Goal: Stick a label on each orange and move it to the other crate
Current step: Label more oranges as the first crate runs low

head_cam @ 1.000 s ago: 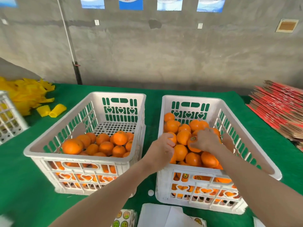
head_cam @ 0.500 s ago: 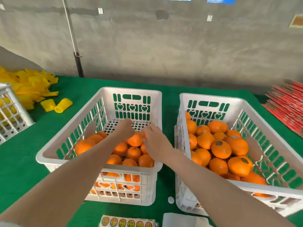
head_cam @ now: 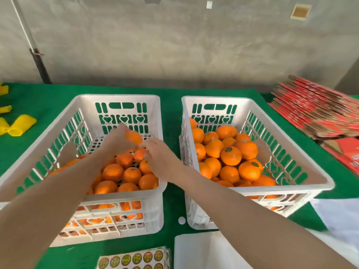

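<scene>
While the left hand (head_cam: 118,141) grips one orange (head_cam: 134,137) and holds it raised above the left crate (head_cam: 116,97), the right hand (head_cam: 161,160) reaches toward it, its fingertips just beside the fruit. I judge this is so that a label can be pressed on. Whether the right hand pinches anything I cannot tell, because of blur. Several fruits in the right crate (head_cam: 215,99) carry dark round stickers, so I judge this crate receives the finished ones. The label sheet (head_cam: 134,259) lies near the person, easy to reach.
</scene>
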{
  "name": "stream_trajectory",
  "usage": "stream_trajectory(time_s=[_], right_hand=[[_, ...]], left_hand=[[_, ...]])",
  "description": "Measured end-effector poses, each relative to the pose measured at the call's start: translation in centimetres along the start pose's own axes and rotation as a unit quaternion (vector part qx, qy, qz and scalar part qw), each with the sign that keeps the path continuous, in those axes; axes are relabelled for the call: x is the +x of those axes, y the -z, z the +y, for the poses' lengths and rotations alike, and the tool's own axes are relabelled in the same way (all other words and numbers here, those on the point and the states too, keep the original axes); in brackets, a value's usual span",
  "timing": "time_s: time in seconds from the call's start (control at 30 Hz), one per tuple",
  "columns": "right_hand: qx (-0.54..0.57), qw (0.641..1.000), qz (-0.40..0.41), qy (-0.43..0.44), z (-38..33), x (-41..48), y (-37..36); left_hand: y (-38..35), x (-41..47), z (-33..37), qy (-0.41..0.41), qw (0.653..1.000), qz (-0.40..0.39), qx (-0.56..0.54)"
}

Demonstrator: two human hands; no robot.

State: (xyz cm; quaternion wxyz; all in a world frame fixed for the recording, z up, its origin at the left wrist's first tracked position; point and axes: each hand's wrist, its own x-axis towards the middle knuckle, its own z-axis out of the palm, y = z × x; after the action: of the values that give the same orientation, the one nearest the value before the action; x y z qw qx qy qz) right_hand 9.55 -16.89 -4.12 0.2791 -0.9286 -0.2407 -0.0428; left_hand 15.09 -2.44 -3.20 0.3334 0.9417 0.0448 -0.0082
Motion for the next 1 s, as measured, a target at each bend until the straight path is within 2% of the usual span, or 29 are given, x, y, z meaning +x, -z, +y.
stream_trajectory(time_s=[0.07,0.1,0.17,0.2,0.27,0.33,0.43,0.5,0.6,0.77,0.87,0.93,1.0], right_hand=[[0.124,0.992,0.026,-0.001,-0.9,-3.1,2.1],[0.182,0.982,0.046,0.018,-1.3,-5.4,3.2],[0.277,0.955,0.072,0.072,-0.7,-11.1,5.1],[0.287,0.953,0.066,0.076,0.0,-13.9,5.9],[0.247,0.969,0.011,0.013,2.7,-18.8,6.4],[0.157,0.978,-0.087,-0.107,6.5,-22.5,5.8],[-0.021,0.937,-0.210,-0.279,12.5,-26.0,3.9],[-0.067,0.910,-0.239,-0.332,15.0,-27.5,2.6],[-0.066,0.907,-0.231,-0.346,16.5,-28.6,1.0],[-0.033,0.915,-0.206,-0.347,16.7,-28.9,0.5],[-0.015,0.933,-0.168,-0.319,16.3,-28.6,1.1],[0.067,0.947,-0.137,-0.282,15.6,-28.0,2.0],[0.176,0.945,-0.130,-0.245,14.3,-27.3,3.2]], left_hand=[[1.8,-0.5,-0.5,0.011,0.985,0.051,-0.165],[2.8,-1.4,-0.8,-0.013,0.972,0.074,-0.223],[4.3,-4.0,-1.1,-0.064,0.938,0.068,-0.334],[4.7,-5.4,-1.1,-0.094,0.920,0.053,-0.377],[4.4,-8.7,-1.2,-0.136,0.910,0.019,-0.392],[3.0,-11.9,0.4,-0.153,0.904,-0.009,-0.398],[-0.1,-17.1,3.1,-0.153,0.910,-0.067,-0.378],[-2.6,-19.7,4.4,-0.123,0.920,-0.111,-0.355],[-6.8,-22.2,5.5,-0.071,0.924,-0.166,-0.337],[-13.1,-23.9,5.1,0.060,0.887,-0.228,-0.396],[-15.3,-24.6,4.3,0.098,0.875,-0.249,-0.404],[-16.0,-24.9,4.2,0.103,0.879,-0.256,-0.388],[-16.3,-24.8,4.3,0.086,0.882,-0.265,-0.379]])
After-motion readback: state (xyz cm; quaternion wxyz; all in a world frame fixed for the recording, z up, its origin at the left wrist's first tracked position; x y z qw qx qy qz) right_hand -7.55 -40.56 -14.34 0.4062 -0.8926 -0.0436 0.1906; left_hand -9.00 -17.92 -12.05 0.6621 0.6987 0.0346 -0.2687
